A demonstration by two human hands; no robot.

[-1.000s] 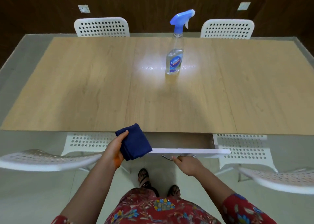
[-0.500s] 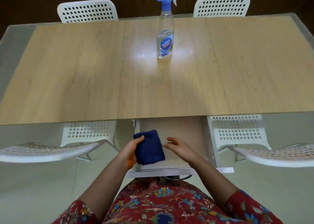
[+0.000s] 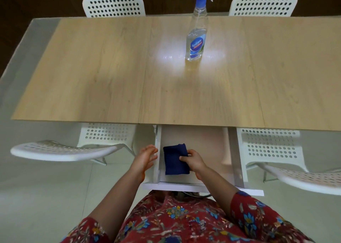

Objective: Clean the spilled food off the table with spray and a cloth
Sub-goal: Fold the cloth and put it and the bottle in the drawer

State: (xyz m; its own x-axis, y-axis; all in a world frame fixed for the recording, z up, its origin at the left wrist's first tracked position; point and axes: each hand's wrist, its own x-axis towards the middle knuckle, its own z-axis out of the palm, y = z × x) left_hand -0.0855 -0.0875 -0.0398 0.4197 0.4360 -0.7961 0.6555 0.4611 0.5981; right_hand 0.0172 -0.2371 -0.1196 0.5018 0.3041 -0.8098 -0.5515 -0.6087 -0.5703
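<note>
Fingers of the left hand (image 3: 145,158) lie straight and close together, holding nothing. The hand sits just outside the left wall of the open drawer (image 3: 157,169), and I cannot tell whether it touches that wall.

Inside the drawer, against the left wall and toward the front panel, lies the dark blue cloth (image 3: 174,159), folded into a thick rectangle and flat on the drawer floor. The right hand (image 3: 193,162) reaches into the drawer from the front, its thumb and curled fingertips pinching the cloth's right edge.

The cloth looks soft, light and limp. It should not slip or break, but it will probably sag and fall open if lifted by one edge or corner. A better hold, I judge, is thumb under and fingers over the whole folded stack near its middle, so the layers stay together as a wiping pad.

Beyond the drawer, past its back end and a little to its right, the spray bottle (image 3: 196,45) stands upright on the table (image 3: 92,76), well apart from both hands. It is clear plastic, rigid and smooth, with liquid inside. It looks tall enough to tip if knocked, so the narrow neck under the blue trigger head seems the surest place to hold it. No spilled food can be made out on the tabletop above the drawer.
</note>
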